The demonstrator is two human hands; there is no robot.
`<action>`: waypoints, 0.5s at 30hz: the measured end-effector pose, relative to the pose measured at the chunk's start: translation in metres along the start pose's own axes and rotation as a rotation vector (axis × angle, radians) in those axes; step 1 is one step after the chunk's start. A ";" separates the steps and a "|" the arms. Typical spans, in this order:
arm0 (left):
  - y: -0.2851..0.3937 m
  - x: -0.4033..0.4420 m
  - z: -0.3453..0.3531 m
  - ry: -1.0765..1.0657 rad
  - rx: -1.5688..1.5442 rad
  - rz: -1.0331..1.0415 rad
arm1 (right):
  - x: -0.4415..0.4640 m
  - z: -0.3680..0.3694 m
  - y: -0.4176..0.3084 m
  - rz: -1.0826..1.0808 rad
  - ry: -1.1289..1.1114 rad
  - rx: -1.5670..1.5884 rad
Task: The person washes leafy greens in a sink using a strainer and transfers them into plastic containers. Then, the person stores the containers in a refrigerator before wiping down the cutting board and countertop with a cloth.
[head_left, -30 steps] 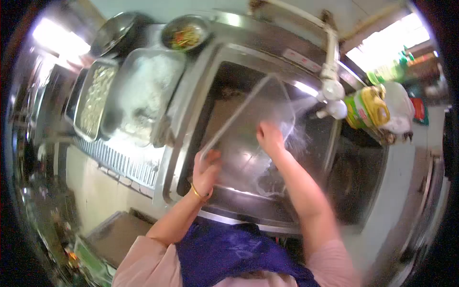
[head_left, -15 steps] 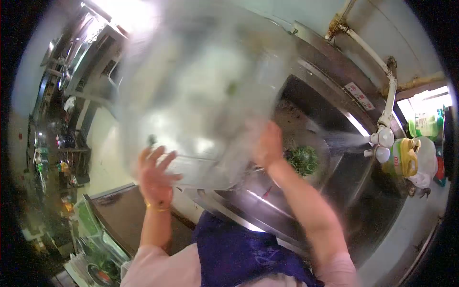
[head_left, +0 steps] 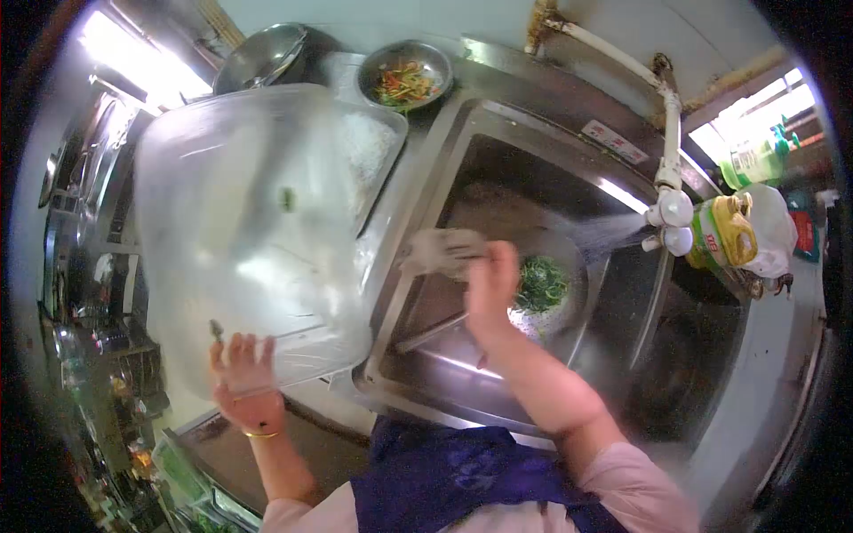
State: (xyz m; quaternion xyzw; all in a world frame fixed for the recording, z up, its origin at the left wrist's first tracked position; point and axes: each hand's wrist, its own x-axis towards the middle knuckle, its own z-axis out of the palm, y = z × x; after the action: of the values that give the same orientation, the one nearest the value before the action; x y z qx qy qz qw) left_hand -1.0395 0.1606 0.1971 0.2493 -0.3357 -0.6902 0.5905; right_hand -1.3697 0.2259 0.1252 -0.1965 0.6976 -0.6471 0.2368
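Note:
A large translucent plastic box (head_left: 258,258) is held up on the left, tilted, with a small green scrap stuck to it. My left hand (head_left: 247,377) grips its lower edge, fingers lying along the side. Above the sink (head_left: 418,329), my right hand (head_left: 491,289) is closed on a wet greyish cloth (head_left: 444,251), smeared by motion. Chopped green leaves (head_left: 542,284) lie in the sink beyond the right hand. Water sprays leftward from the white tap (head_left: 666,213) toward them.
A steel bowl of sliced vegetables (head_left: 404,80) and another steel bowl (head_left: 259,60) stand at the back. A tray with white contents (head_left: 364,151) is partly behind the box. A yellow jug (head_left: 729,233) stands at the right.
The plastic box has moved left and lower, with my left hand on it. My right hand has come away from it, and the cloth shows in that hand now.

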 end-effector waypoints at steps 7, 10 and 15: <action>-0.157 0.002 0.089 -0.062 -0.035 -0.718 | 0.022 -0.166 -0.040 -0.384 0.198 -0.052; -0.247 0.003 0.112 -0.154 -0.139 -0.999 | 0.009 -0.168 -0.032 -0.547 0.151 -0.495; -0.298 -0.009 0.174 -0.316 -0.147 -1.148 | 0.017 -0.137 -0.004 -0.630 -0.370 -1.075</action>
State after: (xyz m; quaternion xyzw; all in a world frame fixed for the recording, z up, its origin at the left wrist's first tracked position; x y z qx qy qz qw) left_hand -1.3593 0.2223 0.0842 0.2436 -0.1822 -0.9491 0.0821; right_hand -1.4639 0.3268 0.1352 -0.5910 0.7808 -0.2017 0.0209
